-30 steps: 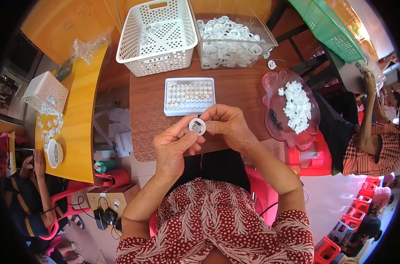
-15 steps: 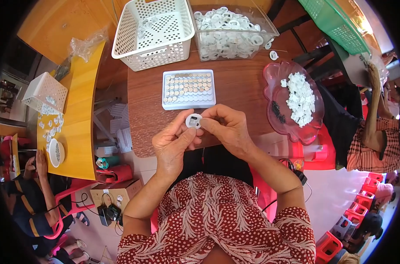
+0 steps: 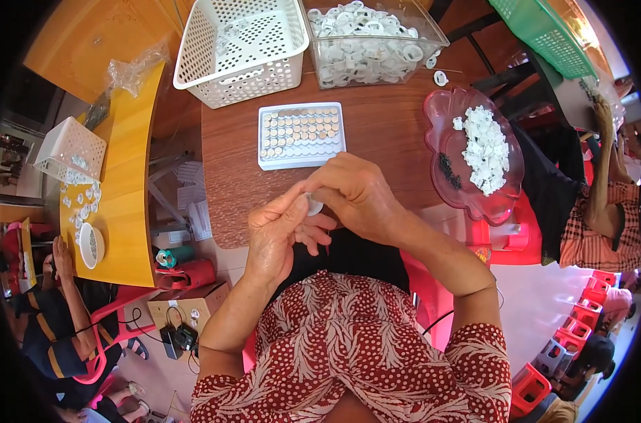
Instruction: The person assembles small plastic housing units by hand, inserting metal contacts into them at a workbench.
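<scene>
This looks like a small workshop. The brown desk [image 3: 384, 120] has lots of little bits kept in groups: a clear box [image 3: 373, 38] full of white bits, a tray [image 3: 307, 150] with rows of small round pieces, and a pink plate [image 3: 468, 201] with white and black bits. A yellow desk [image 3: 126, 211] has more white bits, and one person [image 3: 52, 310] sits beside it. Red stools [image 3: 519, 384] stand in a row on the floor [image 3: 503, 310].

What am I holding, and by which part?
A white round piece, by its left edge in your left hand; whether your right hand also grips it is hidden.
</scene>
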Demonstrator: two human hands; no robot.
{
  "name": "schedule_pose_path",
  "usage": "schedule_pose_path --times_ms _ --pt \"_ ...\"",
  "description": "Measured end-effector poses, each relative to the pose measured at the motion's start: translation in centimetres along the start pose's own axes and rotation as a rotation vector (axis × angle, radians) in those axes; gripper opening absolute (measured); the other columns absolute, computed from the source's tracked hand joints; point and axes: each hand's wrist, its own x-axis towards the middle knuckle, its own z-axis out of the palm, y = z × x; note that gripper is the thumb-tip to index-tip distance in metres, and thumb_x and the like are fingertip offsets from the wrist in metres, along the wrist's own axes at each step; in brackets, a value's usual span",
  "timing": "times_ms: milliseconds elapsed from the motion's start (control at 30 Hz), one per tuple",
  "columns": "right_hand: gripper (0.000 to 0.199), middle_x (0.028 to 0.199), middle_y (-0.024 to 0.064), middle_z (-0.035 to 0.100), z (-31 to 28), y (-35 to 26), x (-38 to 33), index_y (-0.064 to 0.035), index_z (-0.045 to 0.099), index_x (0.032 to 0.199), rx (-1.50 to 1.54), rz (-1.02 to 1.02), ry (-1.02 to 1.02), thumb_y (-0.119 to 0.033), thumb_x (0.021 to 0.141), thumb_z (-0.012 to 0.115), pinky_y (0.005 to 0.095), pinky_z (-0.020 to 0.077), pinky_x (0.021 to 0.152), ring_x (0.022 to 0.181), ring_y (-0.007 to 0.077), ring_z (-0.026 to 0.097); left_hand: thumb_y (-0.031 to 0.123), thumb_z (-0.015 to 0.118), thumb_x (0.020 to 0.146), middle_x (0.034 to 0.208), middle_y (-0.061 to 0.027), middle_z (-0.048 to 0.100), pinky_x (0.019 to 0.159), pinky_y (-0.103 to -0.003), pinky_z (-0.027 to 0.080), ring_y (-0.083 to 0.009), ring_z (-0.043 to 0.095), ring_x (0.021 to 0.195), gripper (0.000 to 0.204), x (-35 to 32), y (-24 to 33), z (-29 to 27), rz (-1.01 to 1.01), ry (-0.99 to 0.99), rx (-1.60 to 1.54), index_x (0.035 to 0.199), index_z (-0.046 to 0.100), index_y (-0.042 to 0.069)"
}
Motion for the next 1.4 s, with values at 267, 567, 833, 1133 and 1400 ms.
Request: schedule_pose_path --times_ms 267,567,833,1133,1400 --pt "0.011 0.071 0.0073 0.053 0.6 -0.6 -0.2 -0.0042 0.057 0.077 -0.156 -0.161 -0.063 0.001 0.069 0.062 0.0365 0.0423 0.058 0.067 0.0272 0.05 0.02 0.054 0.091 0.082 -0.0244 0.065 0.042 -0.026 0.049 -0.0249 0.066 0.059 0.039 -0.3 1.4 -1.5 -0.174 -0.034 -0.024 0.115 0.053 -0.01" --pt "0.01 0.072 0.0078 0.055 1.0 0.5 1.6 -0.0052 0.059 0.078 -0.167 -0.179 0.003 -0.008 0.069 0.063 0.0378 0.0439 0.061 0.072 0.0278 0.052 0.019 0.054 0.09 0.084 -0.0251 0.065 0.046 -0.028 0.05 -0.0261 0.066 0.063 0.036 -0.2 0.8 -2.8 -0.199 -0.019 -0.152 0.113 0.054 -0.009" --pt "0.008 0.068 0.0094 0.052 3.6 3.8 5.6 -0.0045 0.061 0.078 -0.502 -0.202 0.063 -0.002 0.07 0.061 0.0397 0.0412 0.059 0.069 0.0288 0.05 0.02 0.05 0.092 0.09 -0.0265 0.064 0.052 -0.03 0.053 -0.027 0.067 0.071 0.04 -0.6 1.4 -3.8 -0.107 -0.016 -0.202 0.12 0.048 -0.008" --pt "0.008 0.067 0.0114 0.047 4.2 3.5 6.3 -0.0029 0.051 0.065 -0.604 -0.37 -0.019 0.002 0.062 0.057 0.0388 0.0401 0.058 0.068 0.0283 0.047 0.017 0.05 0.092 0.093 -0.0283 0.063 0.052 -0.03 0.053 -0.0286 0.067 0.071 0.041 -0.7 1.3 -4.8 -0.102 0.011 -0.197 0.123 0.045 -0.009" --pt "0.007 0.065 0.0108 0.048 3.7 3.7 5.6 -0.0026 0.052 0.066 -0.5 -0.309 0.017 0.002 0.065 0.057 0.0392 0.0403 0.058 0.066 0.0288 0.048 0.013 0.05 0.09 0.098 -0.0292 0.062 0.053 -0.03 0.053 -0.0299 0.067 0.075 0.041 -0.3 1.2 -4.9 -0.071 0.004 -0.206 0.125 0.044 -0.009"
